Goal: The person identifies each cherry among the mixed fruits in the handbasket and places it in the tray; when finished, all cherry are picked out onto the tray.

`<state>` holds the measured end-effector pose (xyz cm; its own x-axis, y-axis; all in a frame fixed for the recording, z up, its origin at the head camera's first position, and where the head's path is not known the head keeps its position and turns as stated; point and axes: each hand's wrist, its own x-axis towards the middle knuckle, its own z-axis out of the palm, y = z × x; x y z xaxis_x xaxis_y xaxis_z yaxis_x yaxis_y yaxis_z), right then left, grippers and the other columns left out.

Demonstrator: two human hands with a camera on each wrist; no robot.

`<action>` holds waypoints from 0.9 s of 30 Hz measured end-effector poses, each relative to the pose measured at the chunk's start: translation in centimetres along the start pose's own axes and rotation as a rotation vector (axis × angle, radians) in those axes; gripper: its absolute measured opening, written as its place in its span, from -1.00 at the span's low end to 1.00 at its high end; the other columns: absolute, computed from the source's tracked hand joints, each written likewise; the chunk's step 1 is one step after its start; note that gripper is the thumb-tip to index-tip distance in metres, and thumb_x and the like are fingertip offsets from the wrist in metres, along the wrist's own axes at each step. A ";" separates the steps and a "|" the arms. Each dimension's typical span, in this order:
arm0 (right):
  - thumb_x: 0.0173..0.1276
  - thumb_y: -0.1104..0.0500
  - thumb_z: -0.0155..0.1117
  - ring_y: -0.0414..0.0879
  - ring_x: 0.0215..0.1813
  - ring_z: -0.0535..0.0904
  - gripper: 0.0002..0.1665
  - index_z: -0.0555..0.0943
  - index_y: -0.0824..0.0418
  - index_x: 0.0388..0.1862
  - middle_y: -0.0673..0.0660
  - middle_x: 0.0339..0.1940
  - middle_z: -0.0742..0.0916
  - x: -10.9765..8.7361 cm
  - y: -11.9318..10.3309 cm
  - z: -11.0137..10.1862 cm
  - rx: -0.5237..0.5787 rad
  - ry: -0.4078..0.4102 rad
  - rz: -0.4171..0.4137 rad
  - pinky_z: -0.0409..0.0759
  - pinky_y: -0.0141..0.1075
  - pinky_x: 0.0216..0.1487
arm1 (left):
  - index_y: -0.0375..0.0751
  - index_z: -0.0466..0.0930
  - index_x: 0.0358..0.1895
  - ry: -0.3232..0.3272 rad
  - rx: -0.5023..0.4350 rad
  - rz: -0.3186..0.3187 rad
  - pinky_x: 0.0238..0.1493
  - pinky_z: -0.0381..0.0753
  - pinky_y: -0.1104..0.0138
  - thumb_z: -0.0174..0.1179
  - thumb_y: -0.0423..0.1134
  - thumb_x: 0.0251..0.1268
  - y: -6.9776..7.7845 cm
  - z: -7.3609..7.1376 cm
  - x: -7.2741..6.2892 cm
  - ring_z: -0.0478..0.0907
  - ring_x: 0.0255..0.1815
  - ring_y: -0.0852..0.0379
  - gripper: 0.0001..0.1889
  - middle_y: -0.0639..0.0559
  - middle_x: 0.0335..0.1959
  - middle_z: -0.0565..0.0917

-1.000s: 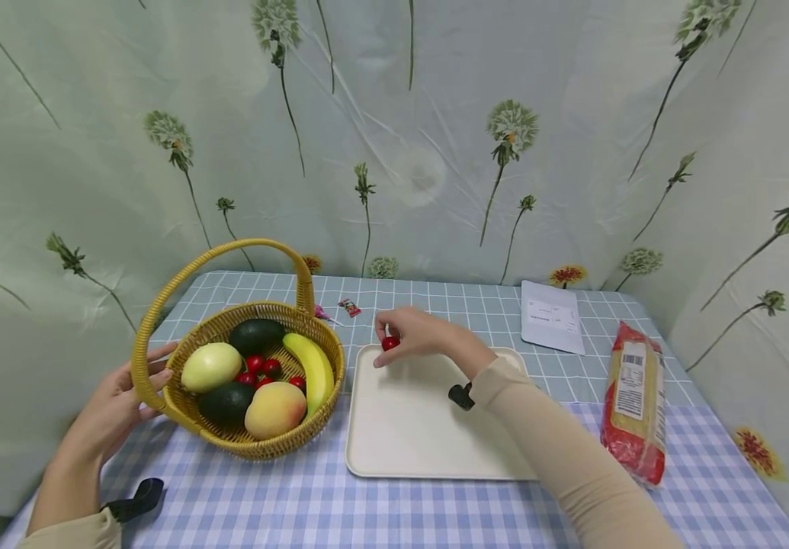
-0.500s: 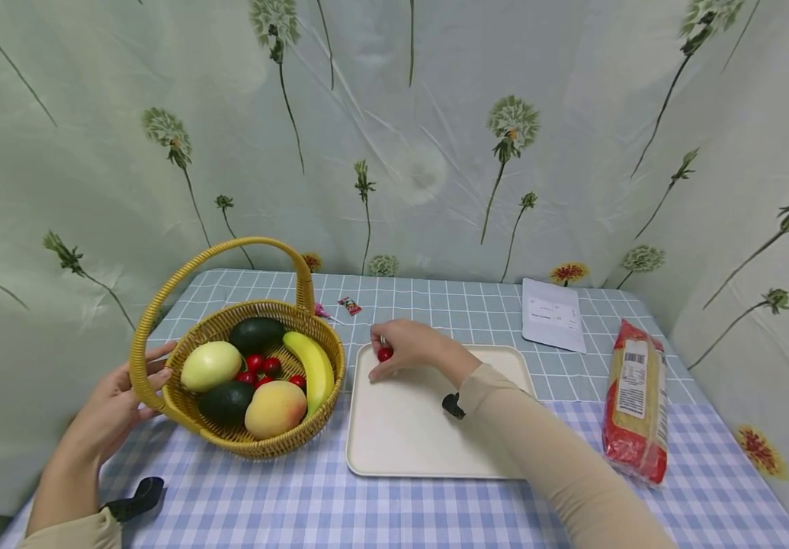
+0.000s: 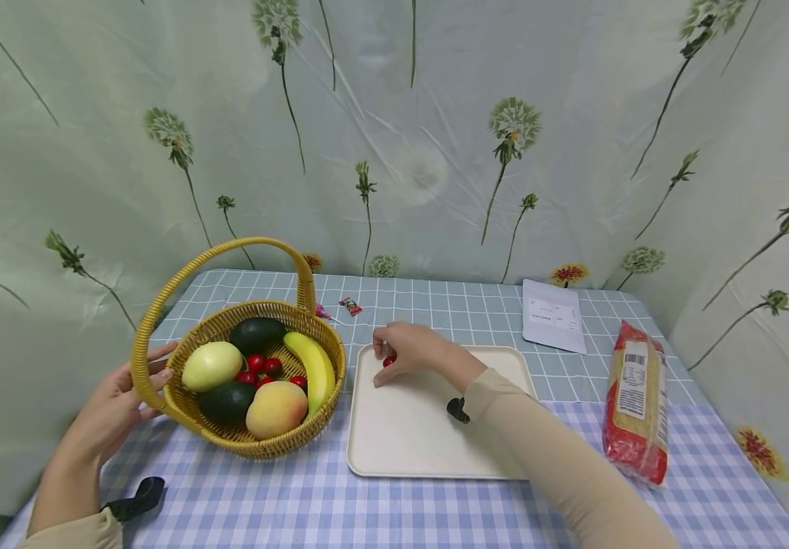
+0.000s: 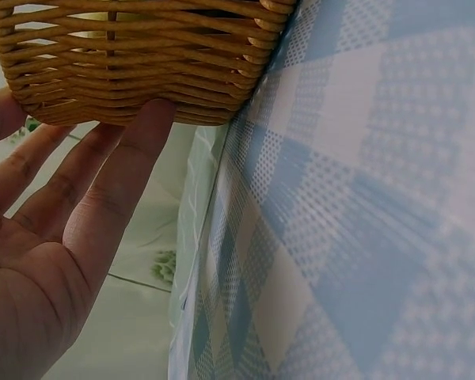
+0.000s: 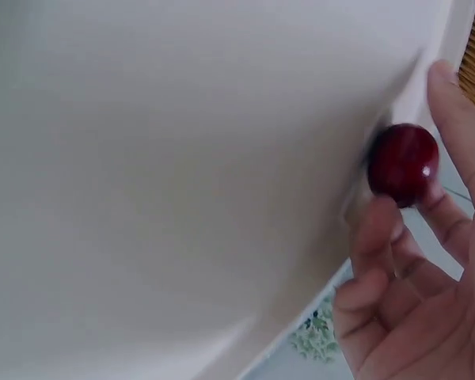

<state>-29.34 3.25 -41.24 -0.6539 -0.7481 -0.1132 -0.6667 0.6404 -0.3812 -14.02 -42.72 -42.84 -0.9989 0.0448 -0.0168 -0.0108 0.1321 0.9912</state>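
Note:
A dark red, glossy cherry (image 5: 405,165) lies among the curled fingertips of my right hand (image 3: 413,349), low over the far left part of the cream tray (image 3: 428,427). In the right wrist view the thumb stands apart from the fruit. My left hand (image 3: 107,404), its fingers extended, touches the left side of the yellow wicker basket (image 3: 257,451); the left wrist view shows the fingertips against the weave. Inside the basket are a banana (image 3: 313,370), a peach (image 3: 276,409), a pale green fruit (image 3: 212,367), two dark green fruits (image 3: 257,335) and several red cherries (image 3: 272,367).
The basket's tall handle (image 3: 188,271) arches above it. Behind it lie a wrapped candy (image 3: 351,306) and a lollipop (image 3: 322,312). A white packet (image 3: 552,314) is at the back right, with a red and yellow bag (image 3: 634,404) nearer. A floral curtain (image 3: 421,152) hangs behind.
My right hand has come slightly nearer and lower over the tray, and the cherry sits lower between its fingers. The left hand and the basket stay in place.

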 end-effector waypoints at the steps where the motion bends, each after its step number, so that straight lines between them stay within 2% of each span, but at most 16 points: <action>1: 0.19 -0.13 0.73 -0.20 -0.24 0.46 -0.47 0.63 0.10 -0.12 -0.01 -0.30 0.64 -0.1 0.0 -0.1 0.016 -0.008 -0.006 0.42 -0.37 -0.22 | 0.14 0.41 0.62 0.001 0.003 -0.003 -0.13 0.74 0.42 0.05 -0.32 0.73 0.0 0.0 0.0 0.67 0.04 0.49 -0.47 0.56 0.10 0.67; 8: 0.25 0.17 0.68 -0.22 -0.21 0.62 -0.47 0.64 0.19 0.13 0.08 -0.17 0.76 -1.4 0.9 -1.1 0.136 -0.068 -0.034 0.61 -0.38 -0.06 | 0.12 0.39 0.63 -0.001 -0.003 0.002 -0.12 0.74 0.42 0.06 -0.33 0.72 -0.2 0.0 -0.1 0.66 0.05 0.51 -0.46 0.55 0.12 0.66; 12: 0.31 0.26 0.59 -0.26 -0.24 0.66 -0.58 0.66 0.21 0.11 0.09 -0.18 0.80 -1.7 1.2 -1.1 0.164 -0.078 -0.050 0.66 -0.42 -0.06 | 0.11 0.38 0.63 -0.010 -0.023 0.017 -0.11 0.75 0.43 0.04 -0.33 0.73 -0.3 -0.2 0.0 0.66 0.06 0.50 -0.46 0.54 0.14 0.66; 17: 0.36 0.22 0.57 -0.28 -0.24 0.66 -0.68 0.70 0.18 0.04 0.05 -0.20 0.82 -1.4 1.3 -0.7 0.168 -0.064 -0.047 0.66 -0.44 -0.07 | 0.10 0.37 0.64 -0.018 -0.039 0.023 -0.10 0.74 0.43 0.03 -0.33 0.74 -0.4 -0.3 0.1 0.67 0.07 0.48 -0.46 0.52 0.15 0.66; 22: 0.37 0.15 0.59 -0.28 -0.23 0.66 -0.67 0.69 0.15 0.05 0.02 -0.19 0.82 -0.6 1.0 -0.1 0.159 -0.051 -0.059 0.65 -0.42 -0.04 | 0.14 0.38 0.63 0.000 -0.025 0.013 -0.12 0.73 0.43 0.03 -0.33 0.74 -0.5 -0.2 0.0 0.68 0.05 0.47 -0.47 0.53 0.13 0.68; 27: 0.36 0.12 0.60 -0.25 -0.23 0.66 -0.64 0.70 0.14 0.07 0.02 -0.21 0.82 -0.2 0.3 0.0 0.152 -0.041 -0.056 0.65 -0.38 -0.05 | 0.14 0.50 0.55 0.024 -0.056 0.027 -0.12 0.73 0.44 0.05 -0.37 0.71 -0.6 -0.1 0.0 0.68 0.05 0.48 -0.50 0.50 0.12 0.72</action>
<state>-29.39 3.63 -41.33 -0.6001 -0.7902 -0.1241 -0.6375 0.5663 -0.5224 -14.01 -42.91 -43.46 -0.9996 0.0234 0.0126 0.0143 0.0760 0.9970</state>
